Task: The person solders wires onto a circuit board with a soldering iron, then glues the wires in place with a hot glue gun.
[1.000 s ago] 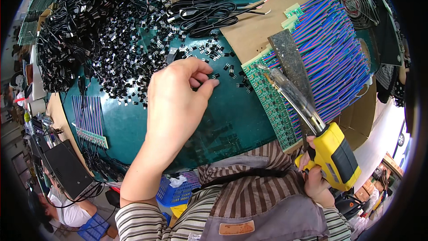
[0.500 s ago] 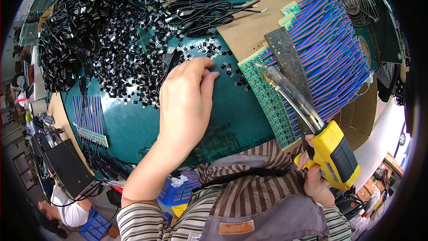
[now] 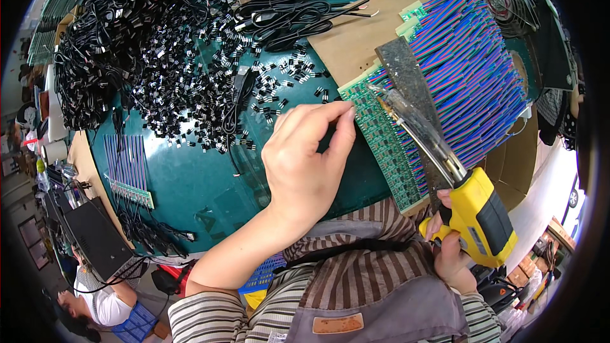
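Over our green bench (image 3: 184,181), our left hand (image 3: 350,110) brings thumb and forefinger nearly together at the circuit boards' (image 3: 386,152) left edge; whether they pinch anything, we cannot tell. Our right hand (image 3: 448,255) wraps the yellow soldering gun (image 3: 478,219), whose tip is over the boards.

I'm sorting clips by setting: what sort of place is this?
Probably an electronics assembly workshop: the right hand grips what looks like a yellow soldering gun, green circuit boards with coloured wires lie in a row, and small black connectors are heaped on the green bench.
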`<state>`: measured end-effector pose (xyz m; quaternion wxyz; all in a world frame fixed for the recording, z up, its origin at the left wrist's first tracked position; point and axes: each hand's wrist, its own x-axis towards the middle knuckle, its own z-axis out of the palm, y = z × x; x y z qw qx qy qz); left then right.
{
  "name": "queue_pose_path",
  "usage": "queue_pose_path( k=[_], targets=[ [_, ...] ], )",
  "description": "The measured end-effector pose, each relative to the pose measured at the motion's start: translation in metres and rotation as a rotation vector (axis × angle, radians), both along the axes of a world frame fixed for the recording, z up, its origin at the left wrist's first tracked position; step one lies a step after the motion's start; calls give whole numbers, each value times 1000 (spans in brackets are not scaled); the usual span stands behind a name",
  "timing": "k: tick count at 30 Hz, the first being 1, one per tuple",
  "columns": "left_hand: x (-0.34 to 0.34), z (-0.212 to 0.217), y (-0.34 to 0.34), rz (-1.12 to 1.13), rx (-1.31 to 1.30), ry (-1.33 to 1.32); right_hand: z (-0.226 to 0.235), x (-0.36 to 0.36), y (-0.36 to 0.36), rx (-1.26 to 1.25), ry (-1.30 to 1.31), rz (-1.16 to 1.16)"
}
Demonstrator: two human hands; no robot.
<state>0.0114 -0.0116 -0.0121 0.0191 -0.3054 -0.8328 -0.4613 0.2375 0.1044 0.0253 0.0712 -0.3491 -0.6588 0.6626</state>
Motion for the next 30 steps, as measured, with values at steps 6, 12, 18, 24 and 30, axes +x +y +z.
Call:
queue_pose_path(
  k=[6, 12, 18, 24, 30],
  targets=[
    [0, 6, -2, 145, 241, -768, -6, 10, 13, 203, -100, 212],
    [-14, 9, -5, 76, 228, -1000, 2, 11, 16, 255, -138, 165],
    [-14, 9, -3, 68, 240, -1028, -5, 16, 14, 397, -123, 181],
    [-9, 6, -2, 100, 269, -981, -6, 13, 16, 447, -47, 225],
    [-10, 5, -1, 107, 274, -966, -10, 10, 18, 570, 13, 262]
  ],
)
